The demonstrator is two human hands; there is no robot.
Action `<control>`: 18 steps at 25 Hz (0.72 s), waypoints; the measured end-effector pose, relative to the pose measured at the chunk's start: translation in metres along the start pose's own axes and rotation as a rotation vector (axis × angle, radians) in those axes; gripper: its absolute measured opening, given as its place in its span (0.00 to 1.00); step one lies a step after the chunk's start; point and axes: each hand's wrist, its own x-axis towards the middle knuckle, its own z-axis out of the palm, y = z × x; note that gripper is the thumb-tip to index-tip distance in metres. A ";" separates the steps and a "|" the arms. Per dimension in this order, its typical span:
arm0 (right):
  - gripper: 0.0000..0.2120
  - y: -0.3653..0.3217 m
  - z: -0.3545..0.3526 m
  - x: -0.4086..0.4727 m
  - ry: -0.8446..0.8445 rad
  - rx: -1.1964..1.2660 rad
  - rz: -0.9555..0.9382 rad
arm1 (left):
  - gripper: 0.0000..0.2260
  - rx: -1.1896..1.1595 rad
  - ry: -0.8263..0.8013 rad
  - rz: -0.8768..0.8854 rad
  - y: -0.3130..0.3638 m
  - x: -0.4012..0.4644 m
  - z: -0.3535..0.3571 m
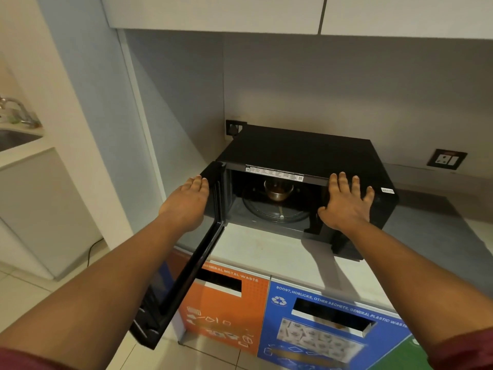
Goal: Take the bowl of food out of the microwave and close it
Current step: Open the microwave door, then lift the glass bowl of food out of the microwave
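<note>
A black microwave point(298, 148) stands on the counter with its door point(186, 265) swung wide to the left. Inside, a metal bowl of food point(277, 190) sits on the glass turntable point(274, 212), toward the back. My left hand point(188, 202) rests flat against the outer side of the door near its top edge, fingers together. My right hand point(345, 202) lies spread over the microwave's front right corner, fingers on its top. Neither hand holds anything.
The white counter point(266, 249) tops a row of waste bins, orange point(226, 311) and blue point(320, 327). Wall sockets sit behind point(234, 127) and right point(446, 159) of the microwave. A sink with tap point(16, 121) is far left. Cabinets hang overhead.
</note>
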 end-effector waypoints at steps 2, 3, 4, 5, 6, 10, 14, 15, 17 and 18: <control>0.47 0.001 0.000 0.000 0.008 0.005 -0.009 | 0.34 -0.001 0.018 0.015 -0.002 -0.001 0.000; 0.47 0.002 0.001 -0.001 0.012 0.004 -0.014 | 0.34 0.001 0.028 0.024 -0.001 -0.002 0.000; 0.47 0.002 0.001 -0.001 0.009 -0.003 -0.021 | 0.34 0.006 0.030 0.030 -0.001 -0.002 0.000; 0.47 0.004 0.001 -0.002 0.006 -0.006 -0.033 | 0.34 0.011 0.032 0.035 0.001 -0.003 0.000; 0.48 0.006 0.002 -0.001 0.004 -0.007 -0.048 | 0.33 0.019 0.039 0.039 0.002 -0.003 0.001; 0.45 0.006 0.001 -0.006 0.031 0.054 -0.075 | 0.30 0.066 0.161 0.120 0.009 -0.006 0.005; 0.30 -0.017 0.021 -0.029 0.209 0.299 -0.295 | 0.26 -0.232 0.251 0.051 0.060 -0.011 0.016; 0.28 -0.025 0.030 -0.032 0.171 0.399 -0.313 | 0.26 -0.374 0.244 0.005 0.072 -0.007 0.024; 0.24 -0.037 0.052 -0.026 0.072 0.656 -0.239 | 0.26 -0.684 0.225 -0.077 0.094 0.011 0.044; 0.24 -0.041 0.060 -0.020 0.029 0.792 -0.167 | 0.25 -0.820 0.216 -0.113 0.103 0.022 0.053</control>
